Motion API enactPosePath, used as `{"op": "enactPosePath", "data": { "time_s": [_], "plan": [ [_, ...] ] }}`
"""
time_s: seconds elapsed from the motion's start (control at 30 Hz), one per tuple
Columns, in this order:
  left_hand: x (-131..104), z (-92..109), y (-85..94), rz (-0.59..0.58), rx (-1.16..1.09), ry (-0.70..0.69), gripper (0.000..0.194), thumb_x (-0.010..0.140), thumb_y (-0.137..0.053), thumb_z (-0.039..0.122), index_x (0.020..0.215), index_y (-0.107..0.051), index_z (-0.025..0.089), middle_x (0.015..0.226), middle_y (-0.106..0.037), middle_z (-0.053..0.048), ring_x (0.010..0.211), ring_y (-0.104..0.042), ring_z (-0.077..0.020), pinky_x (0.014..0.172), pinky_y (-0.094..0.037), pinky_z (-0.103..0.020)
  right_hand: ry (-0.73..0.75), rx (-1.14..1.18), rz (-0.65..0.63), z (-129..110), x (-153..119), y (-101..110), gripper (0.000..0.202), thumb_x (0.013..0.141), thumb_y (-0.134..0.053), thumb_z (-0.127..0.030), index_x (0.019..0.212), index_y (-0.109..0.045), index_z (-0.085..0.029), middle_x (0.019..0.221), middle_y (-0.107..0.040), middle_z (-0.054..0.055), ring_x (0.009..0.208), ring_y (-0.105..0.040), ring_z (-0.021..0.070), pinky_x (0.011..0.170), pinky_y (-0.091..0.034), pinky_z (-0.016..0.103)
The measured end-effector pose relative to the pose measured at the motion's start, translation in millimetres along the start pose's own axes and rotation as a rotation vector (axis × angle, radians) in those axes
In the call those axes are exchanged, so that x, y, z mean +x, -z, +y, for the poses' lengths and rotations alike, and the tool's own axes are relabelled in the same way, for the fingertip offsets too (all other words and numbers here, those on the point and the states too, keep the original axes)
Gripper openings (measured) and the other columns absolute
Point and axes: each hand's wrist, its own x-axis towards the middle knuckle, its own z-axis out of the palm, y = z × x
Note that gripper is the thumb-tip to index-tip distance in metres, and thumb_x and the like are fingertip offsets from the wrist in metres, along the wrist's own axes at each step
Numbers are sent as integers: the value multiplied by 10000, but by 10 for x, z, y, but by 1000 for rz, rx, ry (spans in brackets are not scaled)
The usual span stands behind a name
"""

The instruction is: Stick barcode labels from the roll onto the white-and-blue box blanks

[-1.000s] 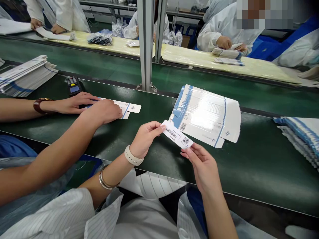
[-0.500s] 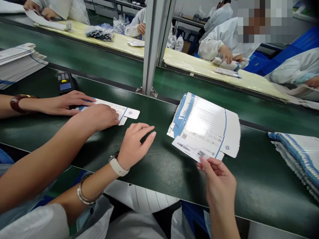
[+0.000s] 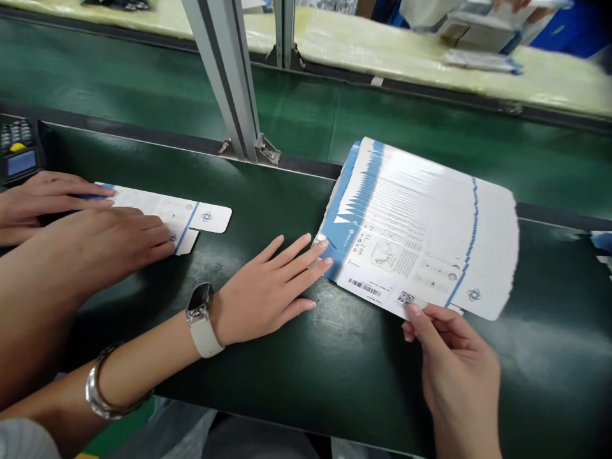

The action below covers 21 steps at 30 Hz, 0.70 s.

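Note:
A fanned stack of flat white-and-blue cartons (image 3: 425,223) lies on the green bench in front of me. My right hand (image 3: 454,363) pinches one corner of a white label (image 3: 368,288) printed with a barcode and a QR code. The label lies over the near edge of the top carton; whether it is stuck down I cannot tell. My left hand (image 3: 272,287), wearing a watch, has its fingers stretched out. Its fingertips rest on the blue near-left corner of the stack, and nothing is held in it.
To the left, a co-worker's hands (image 3: 109,233) lie on another flat carton (image 3: 210,218). A handheld device (image 3: 20,158) with a keypad stands at the far left. A metal post (image 3: 229,89) rises behind the bench (image 3: 306,376). Across from me runs a yellow-covered table (image 3: 344,41).
My left hand has moved right and spread its fingers onto the stack's corner. The label in my right hand now lines up with the top carton's near edge. The view has shifted closer.

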Motion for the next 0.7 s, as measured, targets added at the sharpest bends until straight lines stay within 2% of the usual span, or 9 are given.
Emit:
{"op": "enactPosePath", "data": {
  "time_s": [0.2, 0.4, 0.57, 0.7],
  "plan": [
    [51, -13, -128, -51, -22, -10, 572, 935, -337, 428, 1426, -211, 162, 1507, -161, -26, 1390, -173, -244, 1133, -176, -465, -36, -123, 142, 36, -58, -115, 340, 568, -814, -338, 842, -676, -192, 708, -625, -9, 552, -532, 82, 517, -454, 206],
    [49, -14, -166, -72, -34, 4, 580, 936, -313, 455, 1427, -207, 163, 1509, -140, -13, 1393, -166, -232, 1143, -129, -466, -67, -260, 147, 82, -116, -101, 369, 604, -793, -353, 925, -675, -215, 770, -641, 0, 615, -565, 103, 568, -485, 208],
    [43, 2, -165, -75, -39, 12, 559, 939, -315, 438, 1420, -231, 167, 1508, -147, -13, 1390, -175, -234, 1140, -139, -469, -69, -326, 222, 3, -161, -232, 379, 605, -779, -408, 907, -671, -205, 759, -623, 22, 592, -558, 129, 460, -453, 224],
    [53, 19, -168, -68, -41, 31, 566, 935, -313, 455, 1418, -236, 171, 1506, -163, -12, 1387, -186, -233, 1135, -155, -471, -27, -333, 247, -63, -180, -330, 353, 605, -774, -426, 846, -659, -196, 764, -609, 31, 595, -538, 137, 496, -458, 257]
  ]
}}
